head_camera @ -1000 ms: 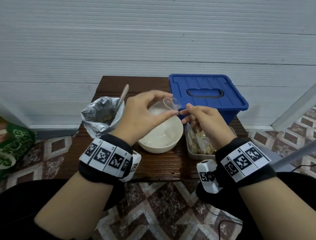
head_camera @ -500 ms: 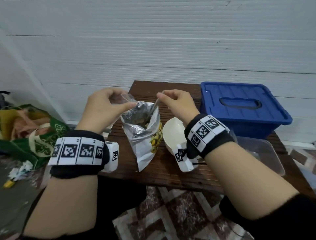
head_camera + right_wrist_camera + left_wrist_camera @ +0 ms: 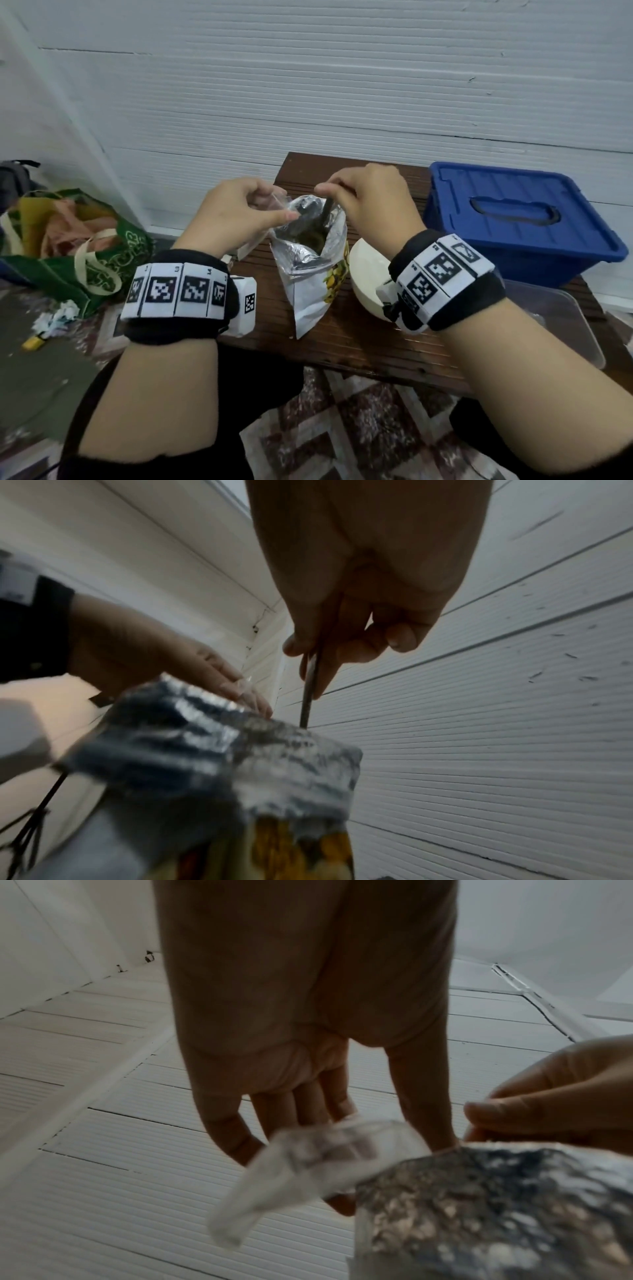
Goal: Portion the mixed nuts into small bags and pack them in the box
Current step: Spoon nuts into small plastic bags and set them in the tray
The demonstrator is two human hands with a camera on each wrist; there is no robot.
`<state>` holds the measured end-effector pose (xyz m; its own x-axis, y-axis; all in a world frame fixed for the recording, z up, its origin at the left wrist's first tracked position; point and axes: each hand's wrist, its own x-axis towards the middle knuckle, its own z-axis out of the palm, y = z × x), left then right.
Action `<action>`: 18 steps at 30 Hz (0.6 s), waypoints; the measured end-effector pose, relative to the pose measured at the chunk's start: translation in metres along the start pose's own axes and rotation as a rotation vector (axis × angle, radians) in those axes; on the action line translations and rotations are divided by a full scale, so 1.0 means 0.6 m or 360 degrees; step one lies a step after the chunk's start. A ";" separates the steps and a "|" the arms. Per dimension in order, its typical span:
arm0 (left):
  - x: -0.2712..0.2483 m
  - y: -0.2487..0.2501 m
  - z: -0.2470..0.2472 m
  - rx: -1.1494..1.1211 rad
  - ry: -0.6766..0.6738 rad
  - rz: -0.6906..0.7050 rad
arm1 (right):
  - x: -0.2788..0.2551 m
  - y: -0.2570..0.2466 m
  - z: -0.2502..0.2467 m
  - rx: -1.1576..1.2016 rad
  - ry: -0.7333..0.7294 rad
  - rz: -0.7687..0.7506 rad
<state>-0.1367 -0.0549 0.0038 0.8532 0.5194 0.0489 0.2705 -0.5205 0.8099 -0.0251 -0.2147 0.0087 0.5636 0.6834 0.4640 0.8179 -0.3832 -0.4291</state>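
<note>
Both hands now work at the foil nut pouch (image 3: 310, 274) left of the blue box (image 3: 520, 219), having left the bowl (image 3: 368, 274): left hand (image 3: 233, 219) pinching a clear small bag (image 3: 308, 1161), right hand (image 3: 373, 202) gripping the spoon (image 3: 310, 680), so scooping begins.

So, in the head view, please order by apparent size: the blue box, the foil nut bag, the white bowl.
1. blue box, largest.
2. foil nut bag.
3. white bowl, smallest as seen, but the right wrist hides part of it, so this place is unsure.
</note>
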 end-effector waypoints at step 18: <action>-0.006 0.004 0.000 0.0027 -0.0075 0.0064 | 0.006 0.040 0.000 0.0612 0.0374 0.0982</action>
<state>-0.1393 -0.0580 0.0054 0.8834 0.4656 0.0530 0.2429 -0.5517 0.7979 -0.0037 -0.2216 0.0003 0.9503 0.2490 0.1868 0.2732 -0.3798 -0.8838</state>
